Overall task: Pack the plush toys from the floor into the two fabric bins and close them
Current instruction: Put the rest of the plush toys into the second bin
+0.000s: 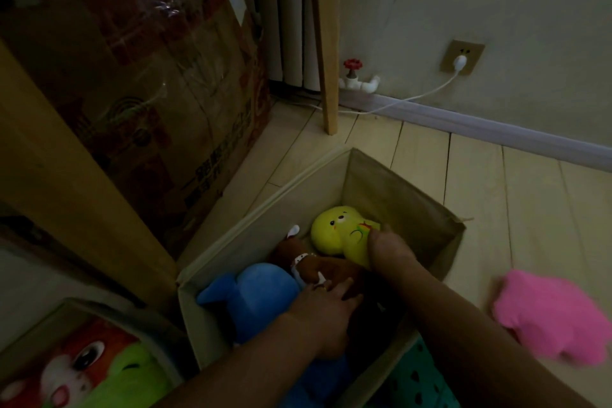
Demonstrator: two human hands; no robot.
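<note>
Inside the square beige fabric bin [414, 195], the right hand [387, 250] grips a rounded yellow plush [337, 232]; the left hand [326, 311], fingers relaxed, presses the fuzzy blue plush [261, 291] beside a brown plush [318, 265].

Lighting was dim. Pale plank floor [530, 202] met a cream wall [496, 3] at a grey skirting board [463, 124]. Above the skirting: wall socket [461, 57] with white plug, red-handled valve [352, 64]. Left of the valve: radiator [291, 16], cardboard box [159, 93].

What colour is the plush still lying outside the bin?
Pink, on the floor right of the bin; head view.
</note>
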